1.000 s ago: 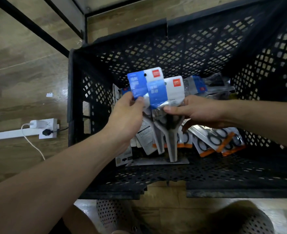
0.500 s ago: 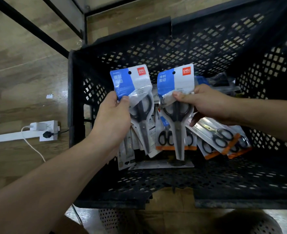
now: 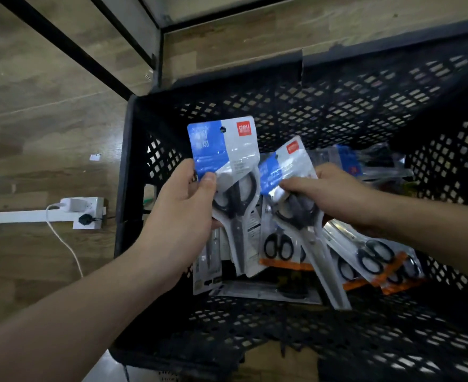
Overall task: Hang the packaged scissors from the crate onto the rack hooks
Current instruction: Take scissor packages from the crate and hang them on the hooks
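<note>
Black mesh crate (image 3: pixel 150 150): above it, left hand (image 3: pixel 183 210) pinches one upright scissors pack (image 3: pixel 227 172); right hand (image 3: pixel 329 191) grips a tilted scissors pack (image 3: pixel 296 194) just beside.

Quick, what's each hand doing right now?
Left hand: closed, holding the upright scissors pack.
Right hand: closed, holding the tilted scissors pack.

Right pack tips over
The right hand (image 3: pixel 329 194) now tilts its scissors pack (image 3: pixel 290 172) leftward, top corner tucking behind the left hand's (image 3: pixel 183 213) pack (image 3: pixel 227 153), which stays upright no longer apart.
</note>
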A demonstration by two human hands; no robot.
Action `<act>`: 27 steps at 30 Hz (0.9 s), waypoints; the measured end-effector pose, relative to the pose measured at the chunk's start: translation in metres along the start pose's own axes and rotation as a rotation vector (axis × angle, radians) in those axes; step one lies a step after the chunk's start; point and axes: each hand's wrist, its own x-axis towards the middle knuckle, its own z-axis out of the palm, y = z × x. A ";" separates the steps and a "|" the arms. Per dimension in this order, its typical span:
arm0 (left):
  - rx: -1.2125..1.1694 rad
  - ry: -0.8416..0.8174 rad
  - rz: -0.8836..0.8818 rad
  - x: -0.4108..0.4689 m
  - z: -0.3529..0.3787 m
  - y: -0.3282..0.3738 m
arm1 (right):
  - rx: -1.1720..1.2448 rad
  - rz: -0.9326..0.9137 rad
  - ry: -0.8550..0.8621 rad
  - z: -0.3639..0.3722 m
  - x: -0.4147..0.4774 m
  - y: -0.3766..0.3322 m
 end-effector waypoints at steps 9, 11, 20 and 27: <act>0.027 -0.018 -0.007 -0.018 -0.010 -0.002 | -0.063 0.033 -0.083 -0.004 0.001 0.001; -0.006 0.000 -0.002 -0.019 -0.017 0.004 | -0.076 -0.017 -0.015 -0.004 -0.006 -0.002; -0.154 -0.035 -0.024 -0.046 -0.047 0.058 | -0.008 -0.102 0.173 0.002 -0.109 -0.087; -0.333 -0.073 0.014 -0.141 -0.133 0.215 | 0.130 -0.094 0.340 -0.004 -0.262 -0.273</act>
